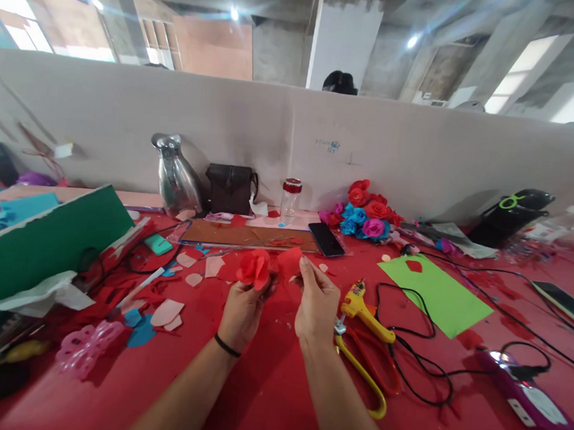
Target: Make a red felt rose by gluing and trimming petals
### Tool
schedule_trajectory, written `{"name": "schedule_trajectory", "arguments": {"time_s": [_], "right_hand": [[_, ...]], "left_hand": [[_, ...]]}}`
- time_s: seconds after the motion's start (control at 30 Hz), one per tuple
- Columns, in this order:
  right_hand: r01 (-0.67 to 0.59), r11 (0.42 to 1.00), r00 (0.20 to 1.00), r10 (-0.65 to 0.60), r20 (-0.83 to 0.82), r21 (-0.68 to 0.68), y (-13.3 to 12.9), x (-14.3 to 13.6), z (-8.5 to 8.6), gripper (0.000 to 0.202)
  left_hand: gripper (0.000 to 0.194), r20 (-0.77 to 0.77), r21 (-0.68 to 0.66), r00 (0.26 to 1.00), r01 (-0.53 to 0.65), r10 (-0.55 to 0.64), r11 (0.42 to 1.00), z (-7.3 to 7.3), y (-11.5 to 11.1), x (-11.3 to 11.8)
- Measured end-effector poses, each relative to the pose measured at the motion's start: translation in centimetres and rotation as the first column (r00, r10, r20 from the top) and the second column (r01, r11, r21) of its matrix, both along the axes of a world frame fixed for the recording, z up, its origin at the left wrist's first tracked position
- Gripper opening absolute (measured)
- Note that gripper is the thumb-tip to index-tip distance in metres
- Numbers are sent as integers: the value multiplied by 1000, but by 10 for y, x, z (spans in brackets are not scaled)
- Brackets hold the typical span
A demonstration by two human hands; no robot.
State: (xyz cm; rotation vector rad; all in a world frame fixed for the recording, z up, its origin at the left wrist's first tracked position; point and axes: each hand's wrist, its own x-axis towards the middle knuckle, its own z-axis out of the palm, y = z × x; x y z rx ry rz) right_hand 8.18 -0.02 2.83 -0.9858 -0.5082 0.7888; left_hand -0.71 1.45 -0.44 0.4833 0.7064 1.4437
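Note:
In the middle of the head view, my left hand (244, 311) grips a red paper flower (253, 268) from below, fingers closed around its base. My right hand (318, 300) pinches a loose red paper petal (290, 261) between thumb and fingertips, just right of the flower. A small gap seems to lie between petal and flower; whether they touch lower down is hidden by the fingers. A yellow hot glue gun (363, 308) lies beside my right hand, with red-handled scissors (372, 361) under and in front of it.
Cut paper petals (166, 313) lie scattered on the red table (262, 398) to the left. A green box (51, 243) stands far left. Behind are a steel jug (173, 179), a glass jar (290, 202), a phone (325, 238) and finished paper flowers (361, 211). Cables run to a purple power strip (526, 393).

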Motion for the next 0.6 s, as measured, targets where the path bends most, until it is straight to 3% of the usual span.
{"name": "schedule_trajectory", "arguments": {"time_s": [0.23, 0.43, 0.6], "right_hand": [[-9, 1000, 999, 10, 37, -26, -3, -2, 2, 26], [16, 1000, 969, -14, 246, -9, -5, -2, 0, 28], [-27, 1000, 964, 24, 266, 8, -2, -6, -5, 29]], "left_hand": [[27, 44, -37, 999, 3, -1, 999, 0, -1, 3], [18, 16, -56, 1000, 21, -20, 998, -4, 1, 3], [23, 35, -35, 999, 17, -16, 999, -4, 0, 5]]}}
